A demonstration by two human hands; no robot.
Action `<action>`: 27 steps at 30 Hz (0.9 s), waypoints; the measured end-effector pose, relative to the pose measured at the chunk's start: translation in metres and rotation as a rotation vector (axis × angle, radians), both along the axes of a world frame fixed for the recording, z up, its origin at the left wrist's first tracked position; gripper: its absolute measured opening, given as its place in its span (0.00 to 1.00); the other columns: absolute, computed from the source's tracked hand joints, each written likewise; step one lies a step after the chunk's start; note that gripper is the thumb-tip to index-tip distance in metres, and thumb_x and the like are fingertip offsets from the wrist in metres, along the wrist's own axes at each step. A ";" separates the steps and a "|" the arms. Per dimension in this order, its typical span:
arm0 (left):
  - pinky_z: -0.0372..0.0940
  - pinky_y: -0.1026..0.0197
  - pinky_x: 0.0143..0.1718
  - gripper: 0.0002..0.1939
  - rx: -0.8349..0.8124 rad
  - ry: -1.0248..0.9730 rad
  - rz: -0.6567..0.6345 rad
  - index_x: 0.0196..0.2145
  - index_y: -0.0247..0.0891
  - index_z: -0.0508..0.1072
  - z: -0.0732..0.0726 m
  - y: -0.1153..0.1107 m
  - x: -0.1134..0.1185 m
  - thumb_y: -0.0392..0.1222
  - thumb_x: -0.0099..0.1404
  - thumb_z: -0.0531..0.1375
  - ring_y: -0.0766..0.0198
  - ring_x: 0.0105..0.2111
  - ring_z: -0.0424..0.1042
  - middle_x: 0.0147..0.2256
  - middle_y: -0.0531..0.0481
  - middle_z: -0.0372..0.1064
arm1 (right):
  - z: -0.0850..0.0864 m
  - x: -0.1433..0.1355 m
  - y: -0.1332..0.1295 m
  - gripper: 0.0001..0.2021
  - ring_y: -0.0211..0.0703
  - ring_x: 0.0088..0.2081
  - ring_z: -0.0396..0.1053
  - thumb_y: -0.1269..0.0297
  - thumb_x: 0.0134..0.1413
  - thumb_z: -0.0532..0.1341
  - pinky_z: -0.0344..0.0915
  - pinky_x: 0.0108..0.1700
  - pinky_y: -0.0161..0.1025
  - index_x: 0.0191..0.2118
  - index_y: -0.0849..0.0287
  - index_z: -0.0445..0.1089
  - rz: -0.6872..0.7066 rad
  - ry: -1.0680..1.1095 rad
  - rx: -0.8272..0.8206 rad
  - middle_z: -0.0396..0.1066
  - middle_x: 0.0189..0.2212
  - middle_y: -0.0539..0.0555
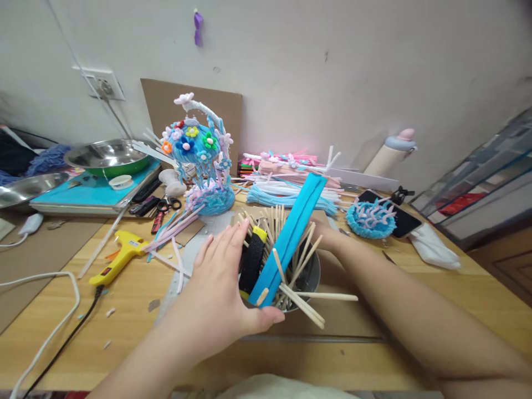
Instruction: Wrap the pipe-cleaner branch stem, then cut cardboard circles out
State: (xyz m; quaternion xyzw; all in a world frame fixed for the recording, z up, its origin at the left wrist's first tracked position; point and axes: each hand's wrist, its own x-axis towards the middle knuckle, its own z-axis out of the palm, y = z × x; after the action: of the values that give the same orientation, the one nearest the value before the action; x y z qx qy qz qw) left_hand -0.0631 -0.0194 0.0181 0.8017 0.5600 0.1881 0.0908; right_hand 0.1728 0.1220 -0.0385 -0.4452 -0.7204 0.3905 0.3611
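In front of me stands a round metal container packed with thin wooden sticks. A yellow-and-black tool and a flat bright-blue strip also stick up out of it, slanted. My left hand cups the container's left side, thumb along the near rim and fingers reaching up the far left. Behind the right side of the container is my right hand; its fingers are hidden by the container and sticks. Several sticks lean out over the near right rim.
A yellow glue gun with a black cord lies at left. Behind stands a fuzzy flower-covered ornament, beside bundles of pipe cleaners. At right are a blue fuzzy piece, a phone and a leaning bottle.
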 end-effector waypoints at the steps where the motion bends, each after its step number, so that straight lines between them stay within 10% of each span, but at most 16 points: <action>1: 0.43 0.42 0.60 0.59 0.009 -0.006 -0.003 0.63 0.38 0.36 0.000 0.000 0.000 0.66 0.44 0.61 0.48 0.62 0.43 0.64 0.40 0.42 | -0.002 0.004 -0.007 0.08 0.44 0.38 0.69 0.62 0.54 0.59 0.67 0.42 0.45 0.38 0.59 0.71 0.045 -0.024 -0.008 0.71 0.38 0.54; 16: 0.45 0.43 0.59 0.60 0.026 -0.010 -0.009 0.63 0.27 0.40 -0.005 0.005 0.003 0.68 0.44 0.59 0.44 0.61 0.44 0.62 0.31 0.43 | -0.028 0.012 -0.155 0.09 0.46 0.34 0.71 0.62 0.60 0.50 0.66 0.36 0.41 0.37 0.55 0.67 -0.251 -0.185 0.146 0.72 0.32 0.54; 27: 0.46 0.42 0.58 0.63 0.036 0.028 -0.004 0.62 0.23 0.42 -0.006 0.005 0.003 0.72 0.42 0.56 0.42 0.60 0.46 0.61 0.28 0.46 | -0.022 -0.010 -0.188 0.07 0.46 0.39 0.65 0.70 0.58 0.51 0.65 0.40 0.43 0.38 0.54 0.64 -0.110 -0.199 0.326 0.64 0.35 0.56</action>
State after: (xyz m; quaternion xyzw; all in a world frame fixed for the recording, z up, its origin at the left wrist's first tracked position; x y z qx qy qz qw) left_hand -0.0604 -0.0142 0.0122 0.8070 0.5560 0.1867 0.0689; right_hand 0.1629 -0.0664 -0.0605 -0.4558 -0.7809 0.2023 0.3761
